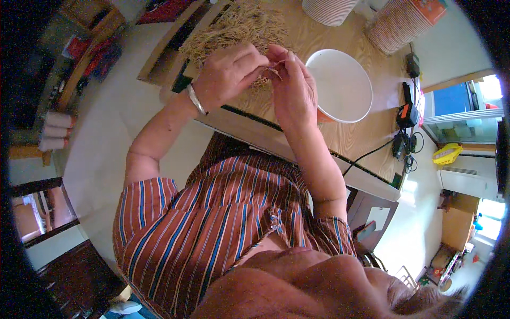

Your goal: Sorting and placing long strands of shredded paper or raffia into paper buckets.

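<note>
My left hand (228, 72), with a silver bangle on its wrist, and my right hand (292, 85) meet above the wooden table (350, 135). Their fingertips pinch a small thin piece (274, 69) between them; what it is exactly I cannot tell. Just behind the hands lies a heap of thin tan strands (234, 26), like dried stalks or fibres. A white bowl (340, 85) sits on the table right beside my right hand.
Two stacks of ribbed paper cups or bowls (398, 24) stand at the table's far end. Black chargers and cables (404, 133) lie along the right edge. A striped shirt fills the lower view. Pale floor lies to the left.
</note>
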### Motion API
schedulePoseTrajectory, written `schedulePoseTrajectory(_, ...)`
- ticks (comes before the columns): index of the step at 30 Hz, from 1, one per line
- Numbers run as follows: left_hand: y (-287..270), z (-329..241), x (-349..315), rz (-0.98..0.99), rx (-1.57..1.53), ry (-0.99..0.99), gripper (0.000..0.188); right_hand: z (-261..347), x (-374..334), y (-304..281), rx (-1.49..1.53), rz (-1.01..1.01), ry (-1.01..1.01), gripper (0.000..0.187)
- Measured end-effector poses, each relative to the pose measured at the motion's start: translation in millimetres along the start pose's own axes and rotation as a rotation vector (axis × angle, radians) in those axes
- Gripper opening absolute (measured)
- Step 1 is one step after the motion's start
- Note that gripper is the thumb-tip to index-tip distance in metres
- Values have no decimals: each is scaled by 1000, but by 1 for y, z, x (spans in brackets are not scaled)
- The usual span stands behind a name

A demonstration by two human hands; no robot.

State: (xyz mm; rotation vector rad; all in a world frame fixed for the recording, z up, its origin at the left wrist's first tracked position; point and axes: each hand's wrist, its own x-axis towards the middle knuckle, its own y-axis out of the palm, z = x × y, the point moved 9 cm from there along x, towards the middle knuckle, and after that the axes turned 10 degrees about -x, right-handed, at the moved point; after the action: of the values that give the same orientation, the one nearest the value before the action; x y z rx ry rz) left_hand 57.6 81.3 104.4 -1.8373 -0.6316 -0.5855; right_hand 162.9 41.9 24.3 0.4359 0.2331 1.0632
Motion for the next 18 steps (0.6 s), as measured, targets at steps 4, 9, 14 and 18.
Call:
schedulePoseTrajectory(4, 7, -7, -5, -47, -29, -56, 24, 6, -8, -1, 58, -4, -25, 32)
schedulePoseTrajectory(9, 20, -14, -10, -38, -11, -69, 22, 6, -12, -7, 161, -42, -31, 27)
schedulePoseTrajectory(14, 34, -20, -9, 21, -96, -139, 22, 2, -12, -13, 213, -54, -56, 28)
schedulePoseTrajectory(18, 44, -22, -14, 64, -139, -181, 24, 0, -15, -18, 185, -113, -15, 29)
